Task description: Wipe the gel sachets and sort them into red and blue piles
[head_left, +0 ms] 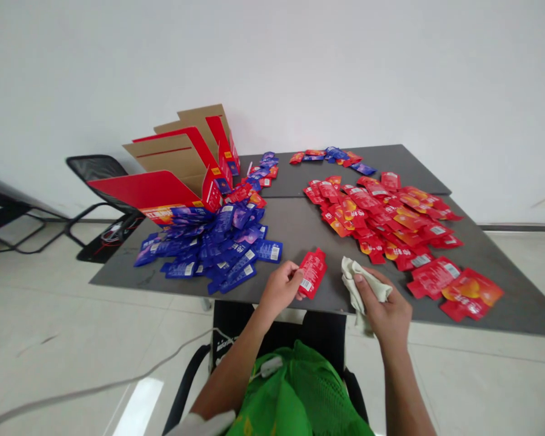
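Observation:
Between thumb and fingers, my left hand point(280, 289) grips a red pouch point(313, 272) near the table's front edge, its barcode side facing up. A pale folded cloth point(358, 284) is bunched in my right hand point(389, 307), a short way to the right of that pouch and apart from it. On the right lies a spread pile of red pouches point(381, 212), some showing orange fruit pictures. Two more red pouches, one with its fruit picture up point(472, 295), lie just beyond my right hand. Blue pouches point(227, 242) are heaped to the left of my left hand.
Open red cardboard boxes point(163, 188) stand in a row along the left of the grey table point(284, 221). Mixed red and blue pouches point(338, 155) lie at the back. A black chair point(102, 172) is on the left; a cable point(95, 386) crosses the floor.

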`<state>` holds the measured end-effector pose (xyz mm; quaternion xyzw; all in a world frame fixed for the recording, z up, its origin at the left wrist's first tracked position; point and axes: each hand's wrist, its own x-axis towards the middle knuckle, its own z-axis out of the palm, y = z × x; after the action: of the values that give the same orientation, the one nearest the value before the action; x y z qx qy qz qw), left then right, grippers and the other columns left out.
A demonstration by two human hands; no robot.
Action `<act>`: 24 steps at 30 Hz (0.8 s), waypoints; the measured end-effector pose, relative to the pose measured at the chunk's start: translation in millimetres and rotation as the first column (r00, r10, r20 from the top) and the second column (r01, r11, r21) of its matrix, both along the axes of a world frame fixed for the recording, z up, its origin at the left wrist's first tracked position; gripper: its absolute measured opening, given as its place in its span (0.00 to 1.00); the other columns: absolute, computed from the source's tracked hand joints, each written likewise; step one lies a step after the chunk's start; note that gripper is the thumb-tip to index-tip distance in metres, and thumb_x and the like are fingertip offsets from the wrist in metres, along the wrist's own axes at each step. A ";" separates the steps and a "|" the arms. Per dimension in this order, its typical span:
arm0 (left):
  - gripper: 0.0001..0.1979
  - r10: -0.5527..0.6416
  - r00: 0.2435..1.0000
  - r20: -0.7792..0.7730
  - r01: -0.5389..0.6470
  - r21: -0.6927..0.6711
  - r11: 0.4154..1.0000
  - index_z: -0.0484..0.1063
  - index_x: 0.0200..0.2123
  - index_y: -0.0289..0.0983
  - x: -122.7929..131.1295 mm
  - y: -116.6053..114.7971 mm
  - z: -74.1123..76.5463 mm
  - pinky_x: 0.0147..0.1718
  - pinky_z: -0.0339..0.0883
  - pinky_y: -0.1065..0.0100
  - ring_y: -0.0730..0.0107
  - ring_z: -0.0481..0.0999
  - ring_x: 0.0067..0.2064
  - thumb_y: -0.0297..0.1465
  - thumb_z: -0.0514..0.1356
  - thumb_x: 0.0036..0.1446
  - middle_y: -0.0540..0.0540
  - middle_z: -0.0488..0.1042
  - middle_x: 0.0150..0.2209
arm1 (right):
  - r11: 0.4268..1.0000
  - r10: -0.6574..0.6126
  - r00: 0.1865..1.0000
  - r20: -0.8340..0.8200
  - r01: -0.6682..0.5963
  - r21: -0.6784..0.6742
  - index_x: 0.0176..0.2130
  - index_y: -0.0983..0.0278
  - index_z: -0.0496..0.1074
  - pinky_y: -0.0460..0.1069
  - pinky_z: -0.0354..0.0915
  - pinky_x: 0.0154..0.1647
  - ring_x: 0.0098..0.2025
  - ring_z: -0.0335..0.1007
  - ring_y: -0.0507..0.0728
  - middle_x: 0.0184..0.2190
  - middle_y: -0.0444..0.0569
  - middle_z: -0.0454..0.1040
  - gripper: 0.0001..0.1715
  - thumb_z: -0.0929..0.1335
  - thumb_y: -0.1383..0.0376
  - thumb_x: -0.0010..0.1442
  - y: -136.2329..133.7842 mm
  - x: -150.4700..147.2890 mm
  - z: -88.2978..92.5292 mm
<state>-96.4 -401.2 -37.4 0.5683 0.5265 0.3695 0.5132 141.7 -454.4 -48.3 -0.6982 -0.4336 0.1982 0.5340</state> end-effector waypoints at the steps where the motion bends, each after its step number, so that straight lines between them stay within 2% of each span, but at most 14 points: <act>1: 0.11 -0.016 0.999 -0.046 0.016 0.008 1.000 0.71 0.39 0.40 0.9 -2.1 1.4 0.23 0.71 0.70 0.66 0.81 0.25 0.41 0.58 0.69 0.50 0.79 0.28 | 1.000 -0.004 1.000 -0.004 0.004 0.005 0.52 0.58 0.85 0.56 0.74 0.46 0.43 0.82 0.66 0.43 0.50 0.86 0.37 0.75 0.35 0.58 0.0 -1.0 1.1; 4: 0.09 -0.035 0.976 -0.214 0.053 0.081 0.995 0.72 0.49 0.40 1.7 -7.2 5.2 0.28 0.72 0.68 0.66 0.82 0.28 0.37 0.57 0.71 0.49 0.82 0.34 | 1.000 -0.007 1.000 -0.013 0.007 0.015 0.52 0.57 0.85 0.56 0.74 0.46 0.43 0.82 0.65 0.43 0.49 0.86 0.35 0.75 0.37 0.58 0.1 -2.7 2.5; 7: 0.18 0.005 0.917 -0.398 0.089 0.218 0.972 0.68 0.62 0.39 0.4 -13.8 5.9 0.39 0.76 0.63 0.62 0.84 0.37 0.34 0.60 0.71 0.47 0.83 0.39 | 1.000 -0.017 1.000 -0.014 0.017 0.024 0.52 0.57 0.85 0.55 0.73 0.45 0.42 0.82 0.64 0.42 0.48 0.86 0.33 0.76 0.38 0.59 -0.2 -3.5 1.9; 9: 0.23 0.040 0.868 -0.496 0.139 0.319 0.937 0.66 0.66 0.39 -0.4 -21.9 5.9 0.46 0.77 0.59 0.58 0.84 0.45 0.33 0.62 0.71 0.44 0.83 0.45 | 1.000 -0.024 1.000 -0.011 0.024 0.018 0.52 0.56 0.85 0.54 0.73 0.44 0.42 0.82 0.63 0.42 0.48 0.86 0.32 0.76 0.39 0.59 -0.2 -4.0 1.6; 12: 0.21 0.128 0.800 -0.586 0.228 0.495 0.839 0.69 0.64 0.39 0.2 -40.7 7.7 0.53 0.77 0.53 0.53 0.80 0.53 0.35 0.63 0.72 0.38 0.78 0.54 | 1.000 -0.010 1.000 -0.012 0.010 -0.002 0.52 0.57 0.85 0.54 0.74 0.43 0.41 0.82 0.63 0.42 0.48 0.86 0.32 0.76 0.39 0.59 1.1 -3.1 2.8; 14: 0.17 0.165 0.781 -0.603 0.292 0.585 0.757 0.73 0.61 0.39 1.9 -54.5 8.7 0.54 0.77 0.51 0.53 0.78 0.54 0.35 0.62 0.73 0.36 0.76 0.56 | 1.000 0.020 1.000 -0.019 -0.020 -0.019 0.51 0.59 0.85 0.55 0.75 0.41 0.40 0.82 0.63 0.41 0.50 0.86 0.33 0.77 0.39 0.59 2.9 -0.4 5.8; 18: 0.11 0.110 0.796 -0.595 0.423 0.677 0.602 0.78 0.56 0.39 4.9 -70.2 2.7 0.55 0.77 0.54 0.55 0.78 0.55 0.32 0.63 0.73 0.38 0.78 0.55 | 0.994 0.107 0.994 0.016 -0.107 -0.005 0.51 0.60 0.84 0.55 0.77 0.38 0.38 0.83 0.63 0.41 0.51 0.86 0.31 0.77 0.41 0.60 7.6 7.3 20.0; 20: 0.12 0.084 0.818 -0.569 0.446 0.720 0.532 0.78 0.56 0.38 4.0 -69.9 -4.0 0.57 0.76 0.56 0.57 0.77 0.58 0.30 0.63 0.72 0.39 0.78 0.57 | 0.984 0.156 0.982 0.106 -0.165 0.073 0.52 0.58 0.83 0.56 0.78 0.42 0.40 0.83 0.63 0.44 0.51 0.85 0.26 0.77 0.45 0.63 9.0 8.6 31.1; 22: 0.12 0.058 0.834 -0.548 0.455 0.744 0.489 0.78 0.56 0.37 1.0 -66.6 -10.9 0.59 0.75 0.57 0.58 0.77 0.60 0.28 0.64 0.72 0.40 0.79 0.57 | 0.946 0.226 0.940 0.254 -0.274 0.172 0.53 0.56 0.82 0.57 0.78 0.49 0.45 0.83 0.62 0.47 0.50 0.85 0.19 0.77 0.52 0.66 9.3 5.9 42.3; 24: 0.11 0.040 0.830 -0.556 0.475 0.743 0.471 0.79 0.56 0.37 -3.5 -63.3 -16.2 0.58 0.75 0.58 0.58 0.77 0.60 0.28 0.64 0.72 0.41 0.81 0.57 | 0.862 0.351 0.833 0.427 -0.465 0.200 0.55 0.55 0.80 0.56 0.76 0.54 0.50 0.82 0.61 0.50 0.50 0.84 0.17 0.76 0.58 0.68 8.5 -1.0 50.1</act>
<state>-99.8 -464.5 -53.6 0.8854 0.3041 0.3481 0.0500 140.8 -445.9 1.8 -0.5251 -0.6927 0.1040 0.4834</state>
